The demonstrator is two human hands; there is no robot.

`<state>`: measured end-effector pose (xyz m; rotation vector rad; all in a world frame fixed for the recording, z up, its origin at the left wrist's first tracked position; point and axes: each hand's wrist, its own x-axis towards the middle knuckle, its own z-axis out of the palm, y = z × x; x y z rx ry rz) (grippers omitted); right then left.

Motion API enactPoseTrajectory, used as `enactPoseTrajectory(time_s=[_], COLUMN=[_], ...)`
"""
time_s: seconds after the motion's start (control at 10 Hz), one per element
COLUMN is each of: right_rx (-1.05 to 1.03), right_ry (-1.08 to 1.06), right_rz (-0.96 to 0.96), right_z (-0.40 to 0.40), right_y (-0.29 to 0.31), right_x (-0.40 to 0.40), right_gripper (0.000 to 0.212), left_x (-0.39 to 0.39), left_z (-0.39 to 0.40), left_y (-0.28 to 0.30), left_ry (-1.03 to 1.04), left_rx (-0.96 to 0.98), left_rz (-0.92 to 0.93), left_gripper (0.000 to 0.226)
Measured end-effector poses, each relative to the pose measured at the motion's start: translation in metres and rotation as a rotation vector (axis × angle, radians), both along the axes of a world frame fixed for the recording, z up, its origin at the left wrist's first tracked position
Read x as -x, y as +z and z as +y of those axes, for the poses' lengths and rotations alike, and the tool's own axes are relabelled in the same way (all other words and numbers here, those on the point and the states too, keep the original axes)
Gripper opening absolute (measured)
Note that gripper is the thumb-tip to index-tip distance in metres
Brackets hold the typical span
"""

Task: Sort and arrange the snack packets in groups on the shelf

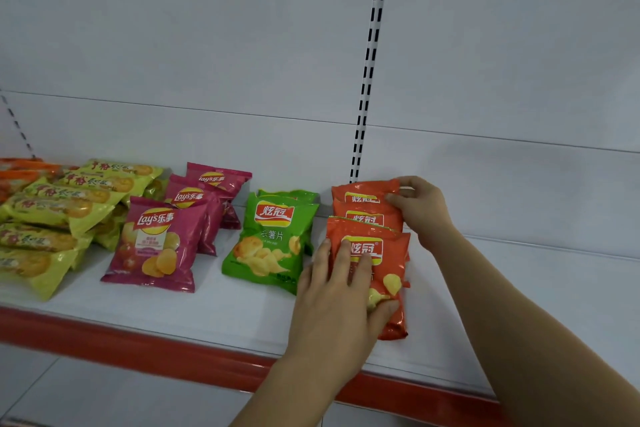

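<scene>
Three orange packets [372, 246] lie overlapped in a row at centre right of the frame, and both hands are squaring them up. The left hand [341, 291] lies over the front packet, thumb curled under its lower edge; the right hand [420, 206] pinches the corner of the rearmost one. The step in hand looks like tidying this last group; next would be nudging them into line beside the green packets [273, 239], probably gently. Pink packets [162, 246] and yellow packets [52, 215] sit grouped further left. The white shelf [519, 305] has a red front lip [138, 345] and a slotted upright [369, 62] behind.
</scene>
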<state>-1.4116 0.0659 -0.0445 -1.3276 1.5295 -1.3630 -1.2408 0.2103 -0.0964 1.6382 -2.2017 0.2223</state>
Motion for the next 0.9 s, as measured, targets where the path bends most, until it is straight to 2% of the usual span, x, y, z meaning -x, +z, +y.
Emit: enactPoseTrajectory(time_s=[0.1, 0.3, 0.4, 0.5, 0.6, 0.7, 0.9], right_rx=[0.030, -0.042, -0.026, -0.060, -0.069, -0.030, 0.158], right_ry=[-0.050, -0.112, -0.165, -0.168, -0.171, -0.191, -0.261], right_rz=[0.073, 0.236, 0.226, 0.162, 0.146, 0.284, 0.568], right_z=[-0.005, -0.009, -0.008, -0.005, -0.004, 0.002, 0.028], right_y=[-0.004, -0.004, -0.004, -0.005, -0.007, -0.004, 0.012], right_x=[-0.003, 0.004, 0.011, 0.008, 0.006, 0.010, 0.021], right_gripper=[0.014, 0.011, 0.010, 0.009, 0.007, 0.014, 0.042], left_x=[0.002, 0.002, 0.001, -0.001, -0.003, -0.005, -0.004], left_z=[-0.008, -0.013, -0.010, -0.006, -0.003, -0.003, 0.005], left_y=[-0.002, -0.006, -0.002, 0.006, 0.010, 0.011, 0.017], left_ry=[0.010, 0.019, -0.002, -0.038, -0.043, -0.038, -0.017], left_rx=[0.011, 0.051, 0.000, -0.171, -0.186, -0.186, -0.147], left_rz=[0.006, 0.026, 0.079, 0.100, 0.108, 0.134, 0.171], left_gripper=[0.069, 0.069, 0.080, 0.095, 0.097, 0.094, 0.083])
